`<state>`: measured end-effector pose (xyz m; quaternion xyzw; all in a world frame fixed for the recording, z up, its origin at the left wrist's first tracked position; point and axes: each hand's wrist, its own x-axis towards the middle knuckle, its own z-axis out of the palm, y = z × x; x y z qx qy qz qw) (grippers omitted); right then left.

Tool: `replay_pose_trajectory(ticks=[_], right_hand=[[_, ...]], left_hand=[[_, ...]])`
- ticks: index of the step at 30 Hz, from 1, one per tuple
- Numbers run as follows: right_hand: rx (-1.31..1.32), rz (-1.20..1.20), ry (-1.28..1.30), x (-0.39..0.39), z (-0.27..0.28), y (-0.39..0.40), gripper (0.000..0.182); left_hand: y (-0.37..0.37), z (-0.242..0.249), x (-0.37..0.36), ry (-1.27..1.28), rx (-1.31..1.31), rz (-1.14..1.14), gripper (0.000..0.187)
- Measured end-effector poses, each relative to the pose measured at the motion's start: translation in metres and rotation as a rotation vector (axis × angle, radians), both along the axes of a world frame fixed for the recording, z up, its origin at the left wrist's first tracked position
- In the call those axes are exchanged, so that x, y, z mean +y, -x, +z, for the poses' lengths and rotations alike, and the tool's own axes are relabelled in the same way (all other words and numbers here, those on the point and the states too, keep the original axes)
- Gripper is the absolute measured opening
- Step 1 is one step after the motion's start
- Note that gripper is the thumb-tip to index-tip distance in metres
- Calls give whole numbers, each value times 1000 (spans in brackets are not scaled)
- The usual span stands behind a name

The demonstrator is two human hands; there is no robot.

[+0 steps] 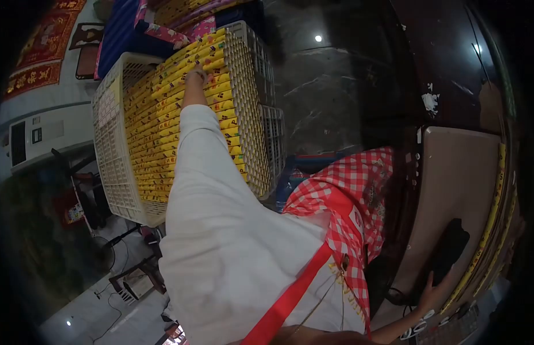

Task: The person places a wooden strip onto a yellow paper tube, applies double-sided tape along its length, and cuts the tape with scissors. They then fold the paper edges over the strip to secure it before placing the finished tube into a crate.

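Your left hand (195, 76) far out, white sleeve (221, 230) stretched, fingers resting flat on yellow tubes (163, 115) packed in white crate (114, 172), far left; grip unclear, cannot tell. Your right hand (432, 292) near right, fingers spread open, touching beige board (456, 178) beside black object (451, 247). Red checked apron (347, 195) between.
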<state>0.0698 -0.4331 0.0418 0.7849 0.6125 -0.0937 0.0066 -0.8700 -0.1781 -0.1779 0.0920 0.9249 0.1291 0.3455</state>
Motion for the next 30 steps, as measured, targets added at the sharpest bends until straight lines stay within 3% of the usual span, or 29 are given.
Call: replay_pose_trajectory(ticks=[1, 3, 5, 8, 9, 10, 11, 12, 13, 14, 16, 18, 20, 23, 24, 25, 26, 28, 30], right_hand=[[-6, -27, 55, -6, 2, -4, 59], [-16, -49, 107, -5, 7, 0, 60], [-7, -117, 181, -6, 15, 13, 62], [48, -18, 193, -3, 19, 8, 63], [53, -5, 188, 1, 23, 11, 63], [-5, -24, 184, 7, 32, 16, 62], [-64, -44, 179, 13, 44, 22, 62], [-60, -32, 172, 23, 56, 29, 62], [-184, 63, 3, 41, 71, 41, 61], [-311, 151, -168, 57, 85, 54, 59], [-362, 186, -214, 91, 108, 91, 52], [-56, 456, -303, 119, 111, 126, 45], [126, 720, -232, 144, 118, 182, 40], [174, 985, -290, 170, 100, 238, 43], [212, 1036, -330, 175, 92, 250, 44], [199, 1024, -346, 180, 82, 260, 44], [184, 1021, -364, 183, 72, 267, 44], [167, 1009, -396, 185, 55, 272, 44], [-18, 942, -469, 185, 46, 271, 40]], left_hand=[[-30, 44, 11, -391, -294, 687, 42], [-37, 45, 6, -449, -286, 638, 44], [-82, 72, -2, -602, -299, 795, 36], [-144, 119, -18, -843, -302, 1038, 26], [-126, 85, -32, -920, -551, 856, 28], [-139, 72, -40, -1056, -669, 839, 28], [-169, 60, -45, -1193, -788, 815, 29], [-196, 47, -54, -1285, -891, 640, 27], [-227, 48, -64, -1293, -1085, 404, 26], [-281, 63, -67, -1379, -1130, 453, 29], [-365, 82, -72, -1310, -1217, 455, 34], [-441, 103, -74, -1300, -1368, 371, 35], [-502, 108, -71, -1324, -1400, 246, 27], [-561, 142, -67, -1298, -1505, 185, 27], [-573, 133, -66, -1308, -1464, -30, 25], [-583, 123, -66, -1312, -1410, -239, 24], [-597, 149, -69, -1453, -851, -542, 21], [-612, 171, -76, -1424, -912, -569, 20], [-625, 187, -83, -1341, -1030, -601, 20]])
